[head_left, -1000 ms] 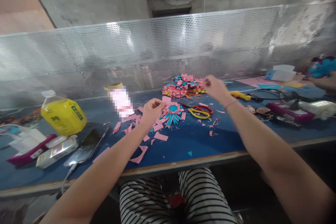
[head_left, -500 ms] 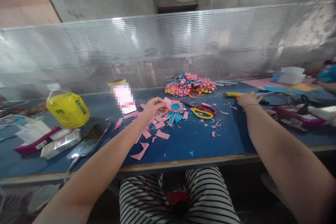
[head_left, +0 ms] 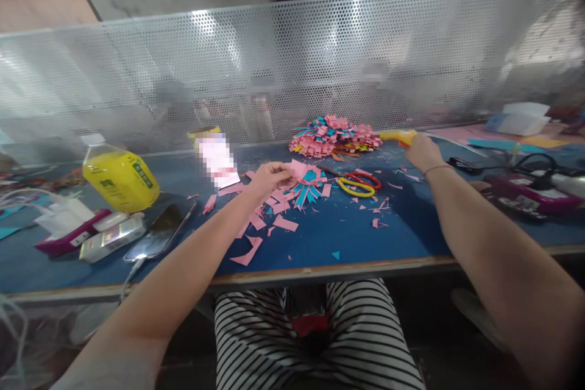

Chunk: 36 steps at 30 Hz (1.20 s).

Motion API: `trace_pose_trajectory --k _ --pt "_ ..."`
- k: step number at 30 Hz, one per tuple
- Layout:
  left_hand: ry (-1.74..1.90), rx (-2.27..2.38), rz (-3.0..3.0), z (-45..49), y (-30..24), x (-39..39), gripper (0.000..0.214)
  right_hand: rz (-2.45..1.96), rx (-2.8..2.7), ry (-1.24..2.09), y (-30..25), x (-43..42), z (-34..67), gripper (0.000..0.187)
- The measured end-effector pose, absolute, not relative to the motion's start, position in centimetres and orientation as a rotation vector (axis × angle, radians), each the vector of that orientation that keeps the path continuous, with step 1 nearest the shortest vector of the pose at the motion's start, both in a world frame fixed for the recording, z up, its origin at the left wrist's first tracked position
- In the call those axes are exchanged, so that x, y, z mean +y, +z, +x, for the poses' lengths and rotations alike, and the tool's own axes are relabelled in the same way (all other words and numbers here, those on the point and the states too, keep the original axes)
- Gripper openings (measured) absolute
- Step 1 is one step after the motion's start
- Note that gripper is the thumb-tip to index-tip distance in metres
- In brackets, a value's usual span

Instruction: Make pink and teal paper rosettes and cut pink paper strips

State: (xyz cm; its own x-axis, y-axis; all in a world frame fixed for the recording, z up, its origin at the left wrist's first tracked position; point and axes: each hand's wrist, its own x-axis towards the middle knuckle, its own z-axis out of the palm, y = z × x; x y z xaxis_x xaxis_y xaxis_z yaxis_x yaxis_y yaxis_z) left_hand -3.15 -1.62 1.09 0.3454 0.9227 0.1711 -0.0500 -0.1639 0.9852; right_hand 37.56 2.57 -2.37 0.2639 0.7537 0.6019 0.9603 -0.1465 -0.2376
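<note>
My left hand [head_left: 269, 175] is closed in a pinch on the left side of a pink and teal paper rosette [head_left: 307, 184] lying on the blue table [head_left: 347, 242]. My right hand [head_left: 423, 151] is wrapped round a yellow glue gun [head_left: 397, 136] and holds it lifted just above the table, its nozzle pointing left toward a pile of finished paper rosettes [head_left: 333, 134]. Red and yellow scissors [head_left: 359, 183] lie between my two hands. Pink paper scraps [head_left: 256, 231] are scattered around the rosette.
A yellow bottle [head_left: 119, 178], a phone [head_left: 159, 234] and small packets [head_left: 109, 237] lie at the left. A perforated metal screen [head_left: 292, 67] backs the table. At the right are cables, a magenta box [head_left: 525, 198] and coloured paper sheets [head_left: 498, 137].
My right hand left the rosette pile, moved right to the yellow glue gun, took hold of it and lifted it off the table. My left hand stayed pinched on the rosette.
</note>
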Motion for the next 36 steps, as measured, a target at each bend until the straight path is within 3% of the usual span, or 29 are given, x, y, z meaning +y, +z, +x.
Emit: trace_pose_trajectory --k 7,26,36 --pt "1.064 0.846 1.514 -3.3 0.7 -1.0 0.019 -1.673 -1.706 -0.441 0.4 2.1 31.3 0.027" --pt "0.958 0.823 1.766 -3.4 -0.1 -0.7 0.012 -1.530 -1.949 -0.265 0.4 -1.4 23.1 0.057" --pt "0.903 0.781 1.892 -3.3 -0.2 -1.0 0.011 -1.454 -1.967 -0.459 -0.1 -0.9 22.8 0.039"
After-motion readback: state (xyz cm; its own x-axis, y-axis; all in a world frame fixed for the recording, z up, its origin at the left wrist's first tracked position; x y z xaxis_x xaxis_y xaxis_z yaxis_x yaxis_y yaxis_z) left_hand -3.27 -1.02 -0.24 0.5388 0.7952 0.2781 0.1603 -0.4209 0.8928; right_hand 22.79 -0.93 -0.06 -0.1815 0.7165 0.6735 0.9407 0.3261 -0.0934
